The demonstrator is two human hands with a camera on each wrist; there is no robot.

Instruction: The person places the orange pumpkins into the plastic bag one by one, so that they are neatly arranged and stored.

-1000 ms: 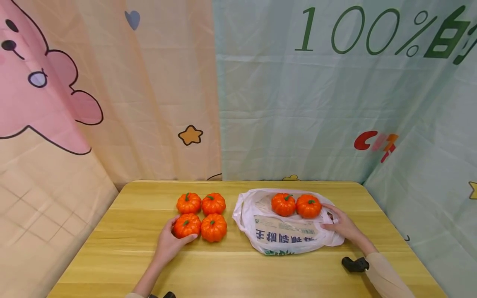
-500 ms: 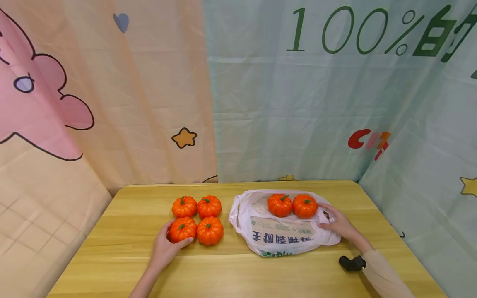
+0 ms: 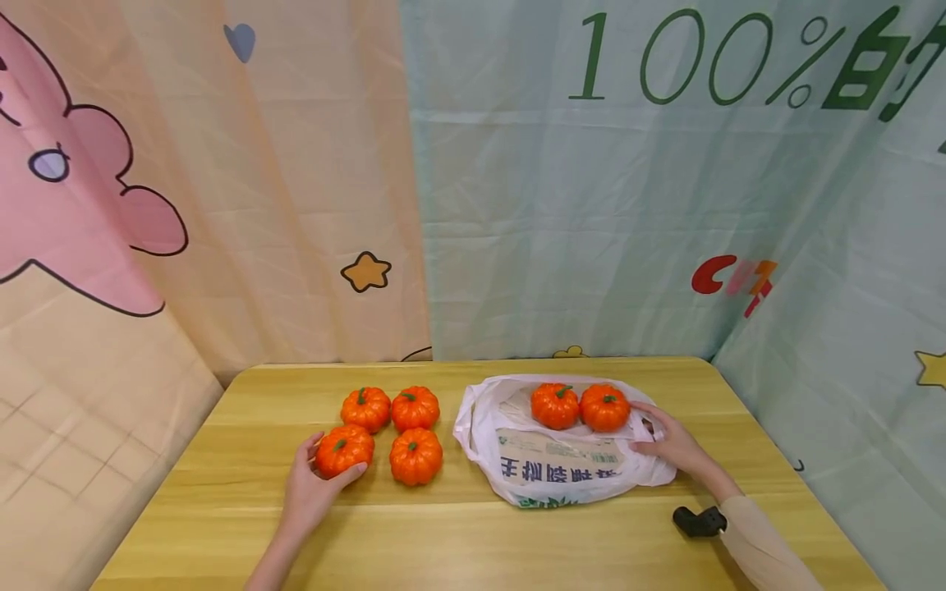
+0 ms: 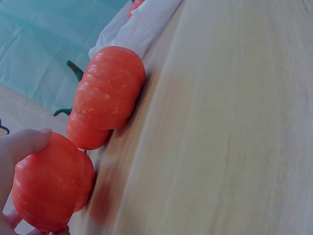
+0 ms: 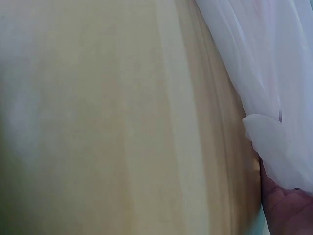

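Note:
My left hand (image 3: 312, 483) holds a small orange pumpkin (image 3: 344, 451) at the front left of a group, thumb on its near side and fingers round its far left side. In the left wrist view the thumb lies on that pumpkin (image 4: 46, 181), with fingertips showing beneath. Three more pumpkins stand beside it, the nearest one (image 3: 416, 456) to its right. My right hand (image 3: 676, 447) grips the right end of a white plastic bag (image 3: 473, 427), fingertips right at a pumpkin (image 3: 604, 408). In the right wrist view the bag (image 5: 264, 63) covers part of the hand.
Another pumpkin (image 3: 555, 406) lies with the first in the bag's opening. Everything stands on a wooden table (image 3: 443, 550). A printed curtain (image 3: 517, 205) hangs behind it. A black device (image 3: 698, 522) sits at the right wrist.
My left hand has shifted left with its pumpkin, opening a gap to the pumpkin on its right. The right hand has stayed at the bag. The head view has turned slightly.

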